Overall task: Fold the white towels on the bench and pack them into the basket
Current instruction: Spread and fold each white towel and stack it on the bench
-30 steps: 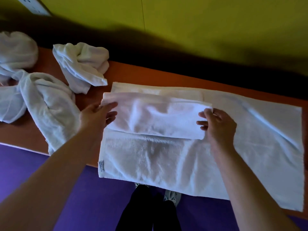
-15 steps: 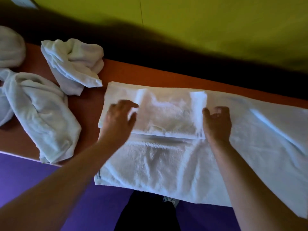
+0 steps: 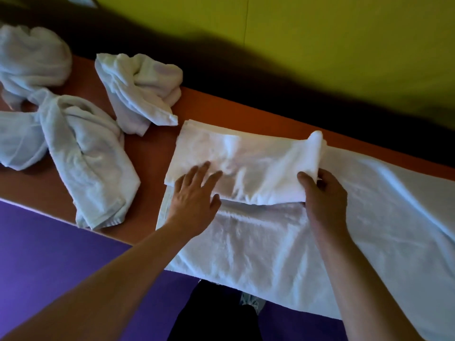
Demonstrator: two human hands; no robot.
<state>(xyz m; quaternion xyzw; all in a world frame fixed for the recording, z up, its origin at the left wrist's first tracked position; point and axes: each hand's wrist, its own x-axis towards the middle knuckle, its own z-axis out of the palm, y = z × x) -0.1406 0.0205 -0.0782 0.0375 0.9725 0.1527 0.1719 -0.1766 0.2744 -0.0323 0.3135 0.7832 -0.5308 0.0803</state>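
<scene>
White towel (image 3: pixel 246 168), half folded, lies on the bench's (image 3: pixel 152 153) far edge, left hand (image 3: pixel 194 200) flat on it, right hand (image 3: pixel 322 193) pinching its end, seemingly mid-fold; next fold needs that end carried across.

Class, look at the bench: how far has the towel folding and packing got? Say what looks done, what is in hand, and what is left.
Done: nothing finished; no basket is in view.
In hand: the small towel lies part-folded on the large towel. The left hand presses it flat; the right hand pinches its right end, lifted.
Left: three crumpled towels lie unfolded on the bench, then packing.
</scene>
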